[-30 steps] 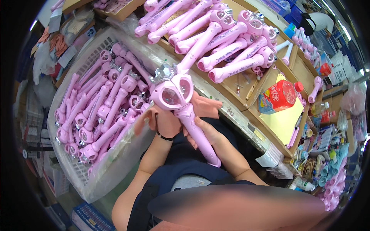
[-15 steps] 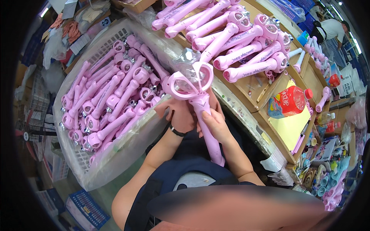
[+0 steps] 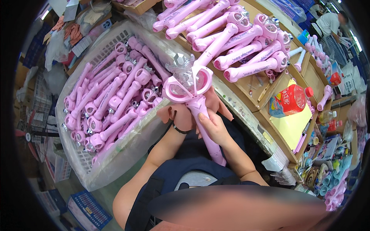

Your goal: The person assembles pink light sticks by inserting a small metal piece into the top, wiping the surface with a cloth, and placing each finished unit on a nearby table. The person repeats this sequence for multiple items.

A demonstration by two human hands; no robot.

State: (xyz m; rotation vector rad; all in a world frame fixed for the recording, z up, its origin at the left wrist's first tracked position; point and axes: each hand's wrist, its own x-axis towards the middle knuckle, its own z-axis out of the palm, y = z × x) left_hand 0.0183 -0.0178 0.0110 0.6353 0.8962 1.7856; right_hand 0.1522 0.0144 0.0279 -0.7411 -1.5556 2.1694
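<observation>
Clasping a centred pink wand (image 3: 195, 104) in right hand (image 3: 214, 128), with left hand (image 3: 182, 118) under its head, grip too hidden to tell, plus purple-scripted wands (image 3: 218, 43) at one o'clock and white-lettered red bottle (image 3: 290, 101) at three.

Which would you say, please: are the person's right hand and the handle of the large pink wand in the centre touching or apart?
Touching: the head view shows the right hand gripping the handle, thumb lying against its front.
</observation>
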